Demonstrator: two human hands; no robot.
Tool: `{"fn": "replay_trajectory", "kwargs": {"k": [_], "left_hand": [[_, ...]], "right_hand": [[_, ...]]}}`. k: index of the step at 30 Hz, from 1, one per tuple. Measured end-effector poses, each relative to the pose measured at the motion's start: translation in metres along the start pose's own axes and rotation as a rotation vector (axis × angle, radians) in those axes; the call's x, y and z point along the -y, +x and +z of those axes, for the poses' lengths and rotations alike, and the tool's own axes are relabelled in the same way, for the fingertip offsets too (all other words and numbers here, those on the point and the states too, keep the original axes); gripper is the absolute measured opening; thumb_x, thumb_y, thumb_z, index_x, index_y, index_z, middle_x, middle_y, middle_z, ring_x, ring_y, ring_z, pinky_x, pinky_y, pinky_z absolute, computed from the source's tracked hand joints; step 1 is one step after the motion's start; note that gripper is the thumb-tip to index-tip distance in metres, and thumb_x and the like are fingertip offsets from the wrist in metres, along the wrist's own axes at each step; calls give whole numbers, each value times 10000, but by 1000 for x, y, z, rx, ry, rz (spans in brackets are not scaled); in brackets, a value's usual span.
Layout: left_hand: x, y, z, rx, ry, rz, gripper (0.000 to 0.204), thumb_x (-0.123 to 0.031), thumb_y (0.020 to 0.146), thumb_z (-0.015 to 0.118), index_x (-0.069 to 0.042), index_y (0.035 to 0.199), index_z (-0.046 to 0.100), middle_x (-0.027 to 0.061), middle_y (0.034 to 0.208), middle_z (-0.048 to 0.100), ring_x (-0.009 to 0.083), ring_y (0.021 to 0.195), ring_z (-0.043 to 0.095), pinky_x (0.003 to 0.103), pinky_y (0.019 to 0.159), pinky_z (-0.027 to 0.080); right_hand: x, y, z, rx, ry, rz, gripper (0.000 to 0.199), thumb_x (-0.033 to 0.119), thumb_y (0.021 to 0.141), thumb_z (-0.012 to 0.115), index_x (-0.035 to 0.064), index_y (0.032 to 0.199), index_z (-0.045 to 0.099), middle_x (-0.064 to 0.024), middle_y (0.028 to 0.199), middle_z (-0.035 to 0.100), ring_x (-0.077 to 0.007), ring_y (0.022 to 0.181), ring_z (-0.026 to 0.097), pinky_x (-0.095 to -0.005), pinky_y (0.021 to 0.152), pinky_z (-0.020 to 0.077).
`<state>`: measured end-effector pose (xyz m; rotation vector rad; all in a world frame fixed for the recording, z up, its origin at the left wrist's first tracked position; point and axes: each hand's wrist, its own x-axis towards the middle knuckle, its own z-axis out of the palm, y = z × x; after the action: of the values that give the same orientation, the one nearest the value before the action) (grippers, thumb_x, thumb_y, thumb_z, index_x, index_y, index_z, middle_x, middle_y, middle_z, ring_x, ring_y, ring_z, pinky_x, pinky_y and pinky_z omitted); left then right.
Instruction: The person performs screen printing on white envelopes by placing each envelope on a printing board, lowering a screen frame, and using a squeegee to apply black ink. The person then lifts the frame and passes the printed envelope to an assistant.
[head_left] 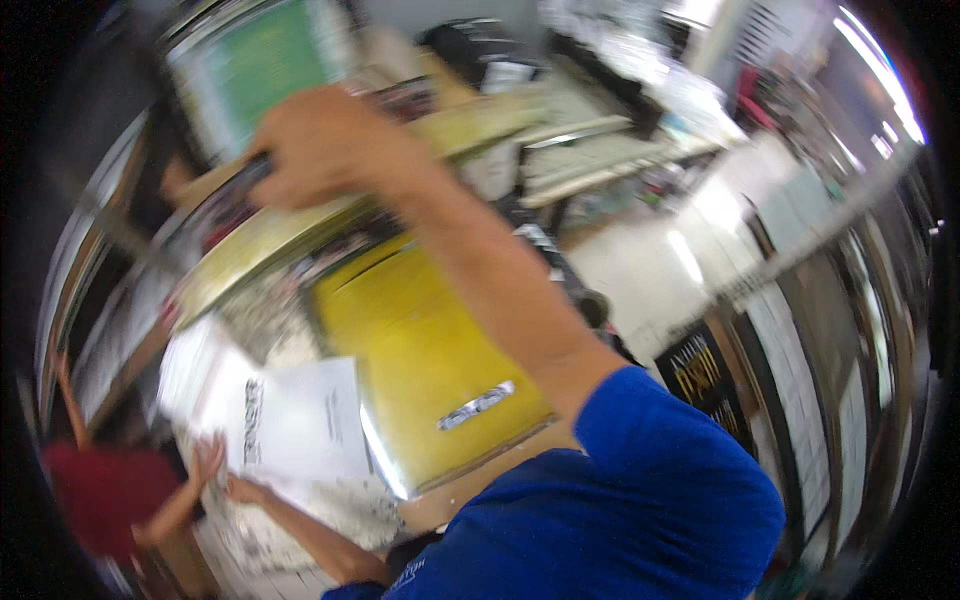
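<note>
Frame badly blurred and tilted; we note what holds up. Our right hand [320, 150], arm in a blue sleeve [640, 480] crossing from the lower right, reaches to the upper left of the frame and is closed, knuckles toward the camera, on the edge of a stack of printed sheets [300, 225]. We judge the grip sits at the edge so the sheets can be lifted or fanned without creasing; the exact finger contact is smeared. Above the hand, at upper left, stands a green-faced board [265, 70], tilted, just beside the stack. Below the arm at centre lies a large yellow sheet [420, 350], glossy, flat on the surface, with a small silvery strip [478, 404] on it near its lower right; lying flat, it probably serves as a backing or next sheet. Overlapping its lower left corner is a white paper [295, 420] with dark print. Our left hand [243, 490] shows at lower left, thumb and fingers touching the lower edge of the white paper, seemingly pinning it; whether it grips or only presses we cannot tell. A second hand [208, 462] beside it, on an arm with a red sleeve [105, 495], looks like another person's, fingers spread at the paper's left edge. Cluttered benches [600, 150] fill the upper right.
</note>
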<state>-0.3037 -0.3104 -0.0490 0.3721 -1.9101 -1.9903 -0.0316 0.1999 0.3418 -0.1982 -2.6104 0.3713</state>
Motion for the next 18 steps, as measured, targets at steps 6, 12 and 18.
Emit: {"fn": "replay_trajectory", "kwargs": {"k": [6,12,18], "left_hand": [[-148,-131,33,243,-147,431,128,73,914,673,0,1004,619,104,970,690,191,904,677,300,834,562],[-357,-338,58,1316,-482,925,485,-149,572,1009,-84,695,544,22,621,554,171,564,549,301,504,425],[-368,-397,59,808,-882,975,356,-186,710,871,-58,571,569,47,586,579,202,538,592,314,488,477]], "right_hand": [[9,-19,-12,-101,-22,39,478,402,784,738,166,1199,753,-170,1067,752,-325,916,717,-411,867,555],[-13,-13,-4,-56,47,-36,411,265,893,718,138,1283,707,-145,1180,727,-245,1030,693,-344,961,507],[-41,-9,11,-81,156,-86,423,240,924,694,131,1332,678,-119,1184,714,-205,1060,658,-320,1001,475]]}}
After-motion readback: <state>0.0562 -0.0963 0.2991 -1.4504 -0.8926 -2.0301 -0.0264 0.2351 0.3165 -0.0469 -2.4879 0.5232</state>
